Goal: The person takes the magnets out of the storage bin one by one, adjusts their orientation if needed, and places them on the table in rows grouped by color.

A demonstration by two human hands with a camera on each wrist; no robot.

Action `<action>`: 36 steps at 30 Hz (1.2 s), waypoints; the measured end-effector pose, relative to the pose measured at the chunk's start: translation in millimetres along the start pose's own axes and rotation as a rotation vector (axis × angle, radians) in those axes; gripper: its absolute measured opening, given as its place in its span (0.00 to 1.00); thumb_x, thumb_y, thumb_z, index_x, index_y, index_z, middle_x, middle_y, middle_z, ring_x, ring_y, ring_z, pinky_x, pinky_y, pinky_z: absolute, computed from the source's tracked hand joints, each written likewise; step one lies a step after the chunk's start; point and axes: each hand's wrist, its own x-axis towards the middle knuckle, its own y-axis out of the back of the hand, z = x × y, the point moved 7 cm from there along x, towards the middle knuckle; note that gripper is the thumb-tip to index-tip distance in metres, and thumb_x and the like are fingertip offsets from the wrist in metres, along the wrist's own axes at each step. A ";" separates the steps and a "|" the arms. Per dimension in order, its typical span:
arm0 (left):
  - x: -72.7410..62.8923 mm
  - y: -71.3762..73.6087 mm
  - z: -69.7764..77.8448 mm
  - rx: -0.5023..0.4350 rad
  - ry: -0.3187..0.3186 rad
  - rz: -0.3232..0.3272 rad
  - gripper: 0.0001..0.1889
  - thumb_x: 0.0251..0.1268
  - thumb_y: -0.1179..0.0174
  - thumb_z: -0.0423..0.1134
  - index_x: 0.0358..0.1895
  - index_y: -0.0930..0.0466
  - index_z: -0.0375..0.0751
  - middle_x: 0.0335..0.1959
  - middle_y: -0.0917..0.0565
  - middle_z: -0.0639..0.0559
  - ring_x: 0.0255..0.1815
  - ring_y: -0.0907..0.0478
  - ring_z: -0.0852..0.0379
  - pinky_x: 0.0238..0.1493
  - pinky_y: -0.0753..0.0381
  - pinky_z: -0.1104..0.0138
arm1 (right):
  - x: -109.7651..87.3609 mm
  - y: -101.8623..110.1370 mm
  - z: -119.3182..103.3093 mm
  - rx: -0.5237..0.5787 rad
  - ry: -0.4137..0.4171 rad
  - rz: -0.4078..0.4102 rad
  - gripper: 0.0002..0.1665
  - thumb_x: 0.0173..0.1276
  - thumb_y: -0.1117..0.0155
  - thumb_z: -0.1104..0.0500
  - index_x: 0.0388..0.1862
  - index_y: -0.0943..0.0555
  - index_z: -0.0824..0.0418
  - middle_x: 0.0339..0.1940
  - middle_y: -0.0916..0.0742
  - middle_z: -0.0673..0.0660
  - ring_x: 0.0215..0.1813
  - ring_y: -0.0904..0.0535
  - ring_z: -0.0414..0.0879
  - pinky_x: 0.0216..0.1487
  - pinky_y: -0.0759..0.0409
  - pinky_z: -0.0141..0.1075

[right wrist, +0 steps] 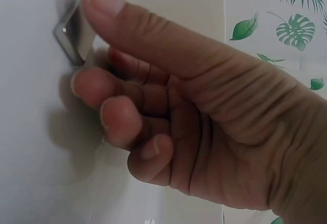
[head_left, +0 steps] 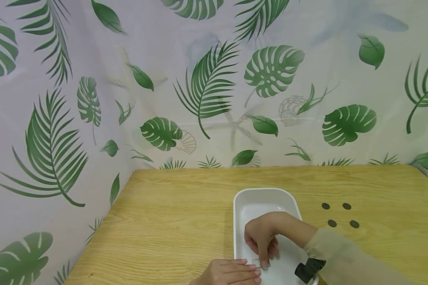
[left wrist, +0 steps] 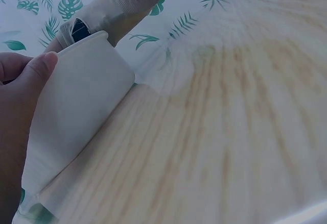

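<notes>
My right hand [head_left: 265, 235] reaches down into a white rectangular tray [head_left: 238, 221]. Its thumb [right wrist: 104, 7] and index finger pinch a small flat square plate [right wrist: 71, 35], shiny and mirror-like with a thin bright edge. In the head view the plate [head_left: 256, 262] is low over the tray floor, partly covered by a finger. The other right fingers curl beside it. On the tray's near left side, my left hand [head_left: 232, 273] grips the rim. Its thumb [left wrist: 38, 73] lies against the outer wall [left wrist: 84, 96] while the fingers reach over inside.
Several small dark discs [head_left: 331, 223] lie spaced apart on the wooden table [head_left: 171, 213], right of the tray. A black strap camera [head_left: 308, 270] sits on my right wrist. Leaf-printed sheets [head_left: 207, 87] hang behind and to the left.
</notes>
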 end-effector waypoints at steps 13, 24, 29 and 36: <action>-8.6 -7.6 2.4 -0.008 0.004 0.012 0.14 0.69 0.48 0.39 0.45 0.15 0.36 0.43 0.14 0.48 0.49 0.17 0.57 0.58 0.24 0.68 | -4.4 4.6 1.3 0.044 -0.041 0.078 0.15 0.46 0.23 0.65 0.17 0.24 0.59 0.11 0.17 0.54 0.11 0.25 0.39 0.12 0.28 0.27; 6.1 4.6 -0.6 0.052 -0.035 0.004 0.13 0.71 0.50 0.38 0.42 0.14 0.41 0.39 0.13 0.52 0.45 0.16 0.60 0.54 0.22 0.70 | -0.6 18.9 8.8 0.102 0.025 0.154 0.12 0.47 0.29 0.71 0.22 0.23 0.59 0.13 0.21 0.52 0.15 0.27 0.39 0.15 0.30 0.27; -5.5 -3.2 0.5 0.037 -0.013 -0.001 0.12 0.69 0.48 0.39 0.44 0.15 0.40 0.42 0.13 0.51 0.49 0.17 0.59 0.58 0.24 0.69 | 1.3 22.5 15.2 0.163 0.059 0.182 0.13 0.44 0.27 0.73 0.24 0.22 0.61 0.11 0.22 0.51 0.14 0.30 0.39 0.16 0.32 0.26; 0.2 -1.5 0.3 0.041 -0.026 -0.003 0.13 0.70 0.49 0.39 0.43 0.14 0.41 0.41 0.13 0.52 0.47 0.17 0.59 0.56 0.23 0.69 | 0.7 21.7 19.6 0.147 0.069 0.204 0.13 0.42 0.26 0.73 0.22 0.21 0.61 0.10 0.24 0.49 0.13 0.34 0.38 0.15 0.35 0.26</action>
